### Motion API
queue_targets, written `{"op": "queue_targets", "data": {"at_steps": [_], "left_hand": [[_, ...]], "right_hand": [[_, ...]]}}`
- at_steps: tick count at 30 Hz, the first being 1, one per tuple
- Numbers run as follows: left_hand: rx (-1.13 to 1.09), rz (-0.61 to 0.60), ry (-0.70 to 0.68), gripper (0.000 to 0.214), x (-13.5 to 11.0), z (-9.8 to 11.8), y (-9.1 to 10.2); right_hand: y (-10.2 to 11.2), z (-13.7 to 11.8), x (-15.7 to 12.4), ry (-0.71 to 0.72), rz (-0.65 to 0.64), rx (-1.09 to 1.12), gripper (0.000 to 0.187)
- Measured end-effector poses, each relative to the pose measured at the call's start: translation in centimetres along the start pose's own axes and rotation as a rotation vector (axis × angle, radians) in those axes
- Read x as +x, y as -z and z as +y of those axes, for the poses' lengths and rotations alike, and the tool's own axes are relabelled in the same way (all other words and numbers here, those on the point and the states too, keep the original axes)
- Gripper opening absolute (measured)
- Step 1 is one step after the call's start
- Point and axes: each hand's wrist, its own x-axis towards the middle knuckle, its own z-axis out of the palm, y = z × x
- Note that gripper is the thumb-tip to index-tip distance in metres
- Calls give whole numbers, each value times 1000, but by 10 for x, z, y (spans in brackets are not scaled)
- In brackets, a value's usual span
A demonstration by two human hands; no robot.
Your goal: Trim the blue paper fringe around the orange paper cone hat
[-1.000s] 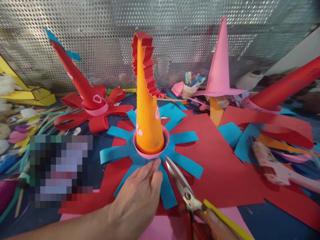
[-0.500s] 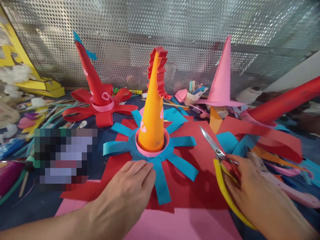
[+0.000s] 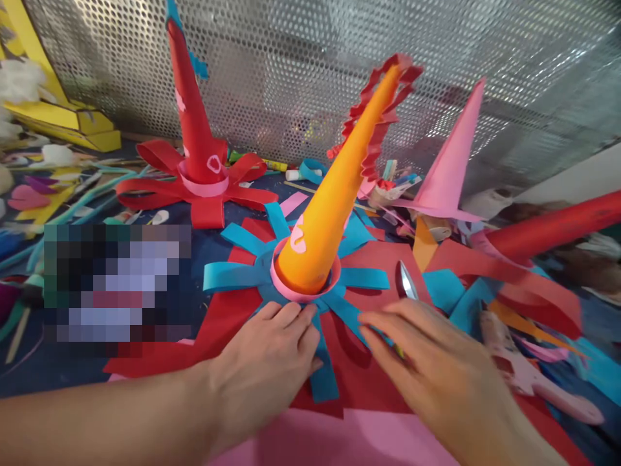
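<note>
An orange paper cone (image 3: 317,226) with a crimped red strip (image 3: 376,139) at its tip leans right in a pink paper ring (image 3: 276,268). Blue paper strips (image 3: 233,277) fan out around it. My left hand (image 3: 272,366) presses closed fingers on the blue paper at the ring's front edge. My right hand (image 3: 422,362) has its fingertips closed on a blue strip at the front right, its end partly hidden. Just beyond that hand, scissors (image 3: 407,283) show a blade; their handles are mostly covered.
Red (image 3: 218,330) and pink (image 3: 388,433) sheets lie underneath. Behind stand a red cone (image 3: 191,110) with looped strips and a pink cone (image 3: 453,162). Another red cone (image 3: 557,226) lies at right, near a pink glue gun (image 3: 543,382). A perforated metal panel (image 3: 291,71) closes the back.
My right hand has moved left from the scissors' handles to a blue strip. The orange cone has tipped to the right, while my left hand stays at the ring's front.
</note>
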Motion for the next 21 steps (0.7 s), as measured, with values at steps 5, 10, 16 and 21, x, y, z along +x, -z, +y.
{"op": "queue_targets", "data": {"at_steps": [5, 10, 16, 21], "left_hand": [[-19, -41, -9, 30, -3, 2, -12], [-44, -51, -1, 21, -3, 3, -13], [-46, -87, -6, 20, -1, 0, -13], [-42, -122, -37, 20, -2, 1, -10]], "right_hand": [[-45, -8, 23, 84, -85, -93, 40], [-49, -11, 28, 149, -106, -148, 31], [-52, -13, 30, 178, -96, -210, 30], [-42, -6, 30, 172, -91, -192, 31]]}}
